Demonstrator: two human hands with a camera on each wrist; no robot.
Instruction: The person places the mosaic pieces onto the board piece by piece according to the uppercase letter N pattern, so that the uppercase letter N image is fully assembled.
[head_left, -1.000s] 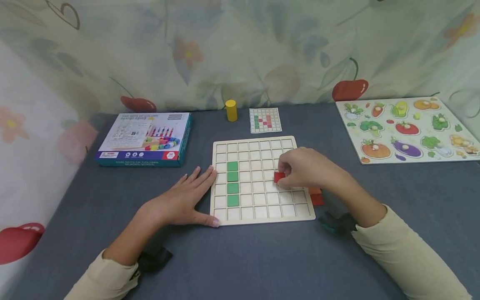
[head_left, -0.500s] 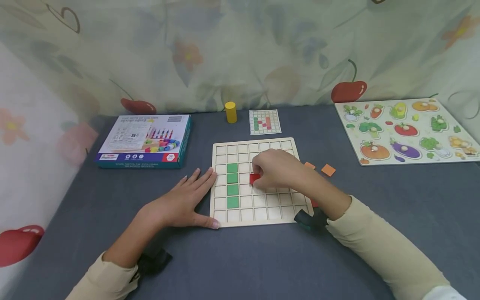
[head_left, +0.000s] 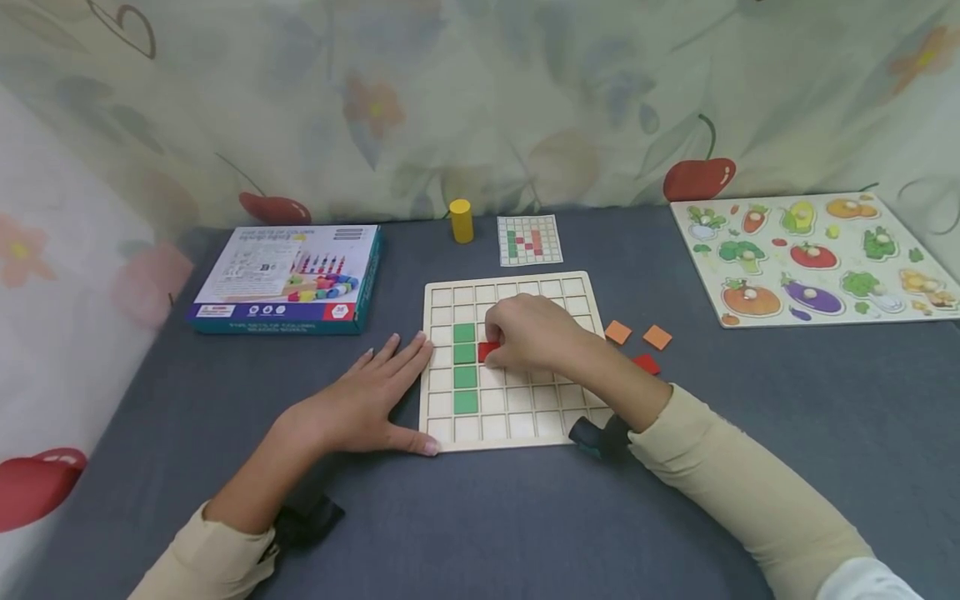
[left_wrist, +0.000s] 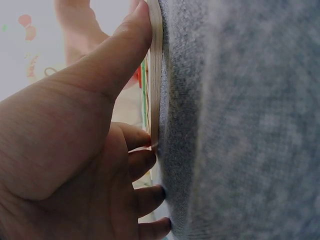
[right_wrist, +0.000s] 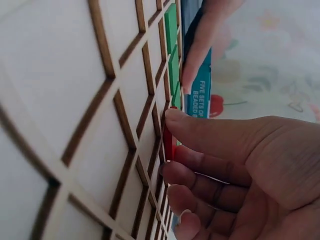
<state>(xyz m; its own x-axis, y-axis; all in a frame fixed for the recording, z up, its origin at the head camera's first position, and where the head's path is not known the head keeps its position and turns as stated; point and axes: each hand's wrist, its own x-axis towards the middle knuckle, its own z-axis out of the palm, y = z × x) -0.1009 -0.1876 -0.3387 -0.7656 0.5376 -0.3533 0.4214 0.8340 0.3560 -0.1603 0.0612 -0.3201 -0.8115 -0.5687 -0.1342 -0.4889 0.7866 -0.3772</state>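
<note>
A wooden grid board [head_left: 528, 427] lies on the dark table, with several green square tiles [head_left: 466, 378] in one column near its left side. My right hand [head_left: 536, 333] pinches a red square tile [head_left: 487, 352] between thumb and fingers, right beside the second green tile from the top. In the right wrist view, the red tile [right_wrist: 169, 140] stands at the grid cells under the thumb tip. My left hand [head_left: 367, 404] lies spread along the board's left edge, fingertips and thumb touching it. The left wrist view shows its thumb [left_wrist: 120, 55] at the board's side.
Two orange tiles [head_left: 657, 337] and a red tile [head_left: 647, 364] lie right of the board, the latter partly behind my forearm. Behind the board are a patterned card [head_left: 529, 242] and a yellow cylinder [head_left: 462, 222]. A toy box [head_left: 285, 279] stands left, a vegetable puzzle [head_left: 817, 262] right.
My right hand has carried the red tile leftward across the board to beside the green column, uncovering the loose orange tiles on the right. My left hand has stayed in place.
</note>
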